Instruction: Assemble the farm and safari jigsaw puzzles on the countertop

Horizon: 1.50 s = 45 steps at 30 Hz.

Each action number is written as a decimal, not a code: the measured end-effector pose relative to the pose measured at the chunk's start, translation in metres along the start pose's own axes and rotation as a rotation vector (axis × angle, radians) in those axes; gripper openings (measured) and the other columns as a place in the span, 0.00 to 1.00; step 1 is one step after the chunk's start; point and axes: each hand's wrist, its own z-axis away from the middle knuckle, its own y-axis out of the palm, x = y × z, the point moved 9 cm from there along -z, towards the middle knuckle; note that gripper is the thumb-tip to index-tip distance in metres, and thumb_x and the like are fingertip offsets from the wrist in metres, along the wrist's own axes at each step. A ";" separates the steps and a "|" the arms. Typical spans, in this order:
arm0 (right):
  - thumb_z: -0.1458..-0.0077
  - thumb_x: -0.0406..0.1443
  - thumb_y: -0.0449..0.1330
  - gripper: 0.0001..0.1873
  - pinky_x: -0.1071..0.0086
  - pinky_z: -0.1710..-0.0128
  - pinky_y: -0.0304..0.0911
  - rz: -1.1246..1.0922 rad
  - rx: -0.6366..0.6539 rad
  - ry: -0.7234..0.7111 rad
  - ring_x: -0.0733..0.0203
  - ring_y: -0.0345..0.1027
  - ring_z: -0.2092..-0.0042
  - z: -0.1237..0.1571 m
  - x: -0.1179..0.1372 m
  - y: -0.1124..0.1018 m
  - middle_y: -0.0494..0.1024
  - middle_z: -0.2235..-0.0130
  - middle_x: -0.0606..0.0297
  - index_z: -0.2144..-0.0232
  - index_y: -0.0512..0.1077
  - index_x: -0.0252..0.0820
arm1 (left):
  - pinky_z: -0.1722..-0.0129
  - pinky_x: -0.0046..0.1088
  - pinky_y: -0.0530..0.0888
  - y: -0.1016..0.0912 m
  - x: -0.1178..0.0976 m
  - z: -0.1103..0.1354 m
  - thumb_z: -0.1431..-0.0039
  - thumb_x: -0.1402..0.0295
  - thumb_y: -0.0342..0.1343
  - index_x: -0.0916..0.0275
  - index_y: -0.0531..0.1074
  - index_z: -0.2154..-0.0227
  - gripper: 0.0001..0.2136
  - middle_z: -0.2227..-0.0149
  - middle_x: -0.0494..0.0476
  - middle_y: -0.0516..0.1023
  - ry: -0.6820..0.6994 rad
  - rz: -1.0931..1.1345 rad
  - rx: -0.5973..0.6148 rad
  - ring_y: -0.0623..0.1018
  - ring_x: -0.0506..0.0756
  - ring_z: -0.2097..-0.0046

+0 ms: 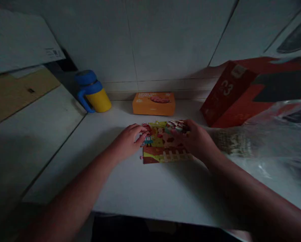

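A jigsaw puzzle (pixel 157 155) with a farm picture lies on the white tabletop, joined pieces showing a cow, a small figure and a fence. My left hand (pixel 130 139) is at its left edge, thumb and forefinger curved round the border beside the small figure. Over the upper right part, my right hand (pixel 197 139) has its fingers bent and pressed to the puzzle. A shiny, dark-and-white patch shows by those fingertips; whether it is a loose piece is unclear. The right hand hides the puzzle's right edge.
An orange box (pixel 153 109) stands behind the puzzle against the wall. A blue and yellow jug (pixel 98 99) is at the back left, near stacked cartons (pixel 22 43). To the right are a large red box (pixel 223 94) and a clear plastic bag (pixel 268 144).
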 end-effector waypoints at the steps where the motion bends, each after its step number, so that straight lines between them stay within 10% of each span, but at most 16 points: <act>1: 0.44 0.57 0.65 0.23 0.67 0.70 0.60 0.001 -0.031 0.019 0.55 0.74 0.66 -0.003 -0.006 -0.004 0.82 0.65 0.62 0.62 0.70 0.45 | 0.44 0.39 0.75 -0.002 0.001 0.000 0.30 0.67 0.53 0.60 0.75 0.52 0.09 0.51 0.59 0.80 -0.006 -0.006 -0.003 0.79 0.58 0.48; 18: 0.45 0.60 0.66 0.28 0.67 0.75 0.60 -0.381 0.231 0.042 0.56 0.70 0.70 0.000 -0.013 0.027 0.80 0.69 0.61 0.60 0.77 0.44 | 0.50 0.39 0.77 -0.011 0.040 0.002 0.33 0.65 0.55 0.61 0.76 0.57 0.08 0.57 0.60 0.79 -0.199 -0.123 -0.016 0.81 0.58 0.57; 28: 0.47 0.61 0.66 0.28 0.67 0.79 0.51 -0.468 0.192 0.155 0.61 0.61 0.75 -0.009 -0.029 0.023 0.75 0.72 0.64 0.61 0.78 0.45 | 0.36 0.45 0.70 -0.007 0.044 -0.001 0.33 0.60 0.57 0.63 0.71 0.43 0.20 0.43 0.66 0.76 -0.040 -0.263 0.011 0.75 0.64 0.40; 38: 0.43 0.50 0.67 0.21 0.65 0.66 0.63 0.060 -0.198 -0.121 0.54 0.74 0.64 -0.015 -0.012 -0.025 0.82 0.63 0.59 0.55 0.74 0.44 | 0.39 0.43 0.72 -0.006 0.040 0.000 0.35 0.60 0.60 0.63 0.73 0.48 0.17 0.47 0.65 0.76 -0.011 -0.245 0.059 0.76 0.63 0.45; 45: 0.40 0.47 0.65 0.19 0.62 0.62 0.65 0.238 -0.127 -0.200 0.47 0.76 0.60 -0.023 -0.020 -0.007 0.83 0.58 0.53 0.52 0.73 0.42 | 0.40 0.44 0.73 -0.003 0.036 0.002 0.35 0.59 0.60 0.62 0.73 0.48 0.16 0.48 0.64 0.75 -0.001 -0.239 0.077 0.76 0.63 0.45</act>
